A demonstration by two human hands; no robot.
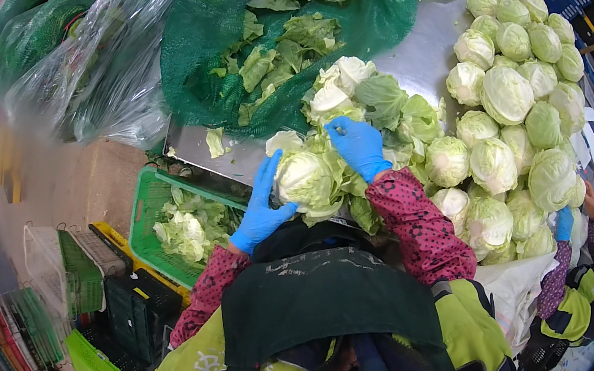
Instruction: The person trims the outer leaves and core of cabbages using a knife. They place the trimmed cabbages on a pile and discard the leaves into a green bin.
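A pale green cabbage head (pixel 305 181) lies in front of me at the near edge of the metal table (pixel 225 164). My left hand (pixel 263 208), in a blue glove, cups its left side with thumb and fingers spread around it. To the right of the head is my right hand (pixel 358 146), also gloved in blue, with its fingers curled over loose cabbage leaves (pixel 339 165). Whether a leaf is pinched in those fingers is hidden. More trimmed outer leaves (pixel 385 100) are heaped just beyond and beside the right hand.
Stacked cabbage heads (pixel 505 96) fill the table's right side. A green mesh sack (pixel 200 79) holding leaves lies opposite me. At my left, a green crate (pixel 148 231) contains leaves (pixel 186 233). Another person's gloved hand (pixel 564 224) reaches the stack at lower right.
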